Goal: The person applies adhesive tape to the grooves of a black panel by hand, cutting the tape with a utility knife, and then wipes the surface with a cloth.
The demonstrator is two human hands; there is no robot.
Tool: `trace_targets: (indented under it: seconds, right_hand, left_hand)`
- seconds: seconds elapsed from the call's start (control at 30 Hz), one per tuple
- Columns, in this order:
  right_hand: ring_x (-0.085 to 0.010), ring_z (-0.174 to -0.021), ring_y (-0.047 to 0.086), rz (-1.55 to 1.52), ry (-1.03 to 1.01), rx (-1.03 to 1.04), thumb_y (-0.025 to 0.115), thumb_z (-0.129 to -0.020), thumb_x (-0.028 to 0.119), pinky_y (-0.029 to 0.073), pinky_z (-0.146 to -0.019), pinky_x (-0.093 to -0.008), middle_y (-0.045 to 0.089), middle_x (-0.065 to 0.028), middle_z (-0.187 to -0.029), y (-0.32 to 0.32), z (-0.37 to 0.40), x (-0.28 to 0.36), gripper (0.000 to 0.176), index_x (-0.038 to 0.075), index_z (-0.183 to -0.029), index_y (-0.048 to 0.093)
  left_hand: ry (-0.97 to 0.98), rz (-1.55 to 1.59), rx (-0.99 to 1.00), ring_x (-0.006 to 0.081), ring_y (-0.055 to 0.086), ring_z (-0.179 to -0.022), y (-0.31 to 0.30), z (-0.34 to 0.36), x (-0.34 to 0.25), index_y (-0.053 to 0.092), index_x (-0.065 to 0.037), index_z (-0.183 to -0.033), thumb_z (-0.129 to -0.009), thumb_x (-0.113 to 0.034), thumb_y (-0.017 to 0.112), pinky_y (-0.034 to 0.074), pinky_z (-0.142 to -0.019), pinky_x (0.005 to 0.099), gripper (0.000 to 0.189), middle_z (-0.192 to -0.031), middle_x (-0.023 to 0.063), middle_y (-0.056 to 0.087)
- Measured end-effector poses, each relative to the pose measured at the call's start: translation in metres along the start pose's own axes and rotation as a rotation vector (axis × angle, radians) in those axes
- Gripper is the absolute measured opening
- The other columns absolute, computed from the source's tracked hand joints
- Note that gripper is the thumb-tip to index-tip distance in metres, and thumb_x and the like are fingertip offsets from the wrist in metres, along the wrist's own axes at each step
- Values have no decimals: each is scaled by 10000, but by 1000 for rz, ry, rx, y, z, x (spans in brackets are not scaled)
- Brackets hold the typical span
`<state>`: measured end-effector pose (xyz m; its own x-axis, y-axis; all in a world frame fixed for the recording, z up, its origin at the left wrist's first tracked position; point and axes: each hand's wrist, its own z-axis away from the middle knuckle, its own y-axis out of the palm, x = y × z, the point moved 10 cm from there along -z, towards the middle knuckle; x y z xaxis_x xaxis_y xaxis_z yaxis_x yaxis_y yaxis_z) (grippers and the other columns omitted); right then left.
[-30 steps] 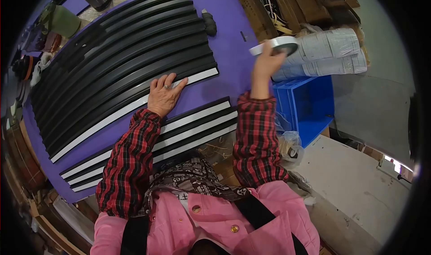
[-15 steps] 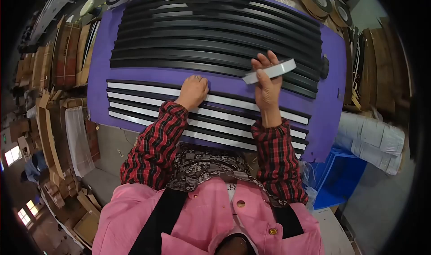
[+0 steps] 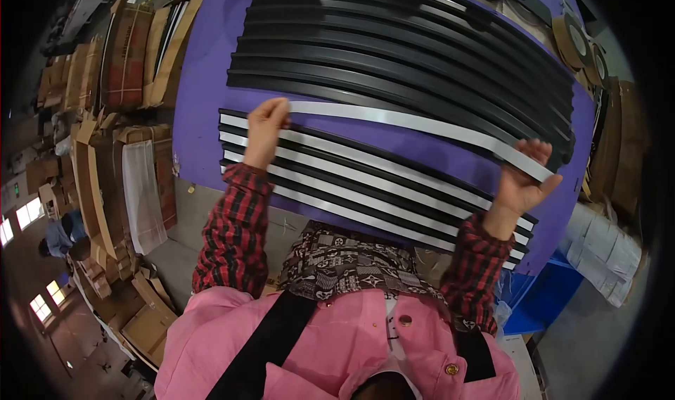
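A long white strip (image 3: 422, 123) stretches between my two hands, above the gap between two groups of black strips. My left hand (image 3: 264, 134) pinches its left end. At the right end, the strip lies across my right hand (image 3: 519, 187), between the thumb and the raised fingers. Below the stretched piece, several black strips with white bands (image 3: 330, 166) lie side by side near the front edge of the purple tabletop (image 3: 199, 129). Farther back lies a larger group of plain black ridged strips (image 3: 394, 59).
Rolls of tape (image 3: 573, 42) and a phone (image 3: 529, 4) are at the far right of the table. Cardboard boxes (image 3: 126, 55) stand along the left. A blue bin (image 3: 545, 294) and wrapped white rolls (image 3: 603, 242) are at the right.
The white strip, bunched in my right hand before, is now drawn out lengthwise. My left hand has left the banded strips and holds one end; my right hand has moved right. The view has shifted.
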<state>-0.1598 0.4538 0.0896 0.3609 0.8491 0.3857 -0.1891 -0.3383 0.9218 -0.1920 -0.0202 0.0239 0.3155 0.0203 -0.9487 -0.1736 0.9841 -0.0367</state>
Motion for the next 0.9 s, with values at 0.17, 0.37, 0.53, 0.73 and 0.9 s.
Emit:
trace_targets:
  seconds: [0.17,0.37,0.53,0.73,0.9]
  right_hand:
    - [-195,-899,538,1109,41,-5,636,-714,98,430,-817,-320,574,-104,-937,-49,6,3,257,17,-937,537]
    - [-142,-704,561,1600,-28,-37,745,-625,165,442,-654,-238,599,-81,-824,-53,-8,-17,322,-16,-831,577]
    - [-135,-669,562,1870,-62,-119,749,-623,252,448,-632,-238,601,-89,-762,-69,-6,-12,380,-31,-822,592]
    - [-169,-661,561,1818,-107,-193,739,-626,270,455,-639,-281,592,-81,-730,-54,4,-25,351,5,-785,572]
    - [-258,-653,548,2290,-487,163,727,-614,313,440,-604,-317,562,-81,-713,-16,8,-40,367,52,-799,548]
  left_hand:
    - [-34,-307,-100,37,422,-569,-127,-76,-5,611,-28,-837,-783,-172,591,341,-522,178,154,-661,-47,513]
    - [-17,-394,-129,55,448,-570,-132,-111,-10,602,6,-806,-748,-108,615,363,-525,182,129,-660,-14,535]
    - [65,-370,-106,52,459,-589,-130,-113,-6,585,2,-760,-746,-94,611,373,-552,184,100,-662,-18,534]
    - [199,-524,-159,59,466,-623,-143,-115,-4,586,-7,-773,-764,-112,599,383,-589,191,106,-678,-15,535]
    - [291,-621,-183,77,463,-658,-157,-125,3,585,-7,-791,-765,-172,615,387,-638,208,170,-712,-6,548]
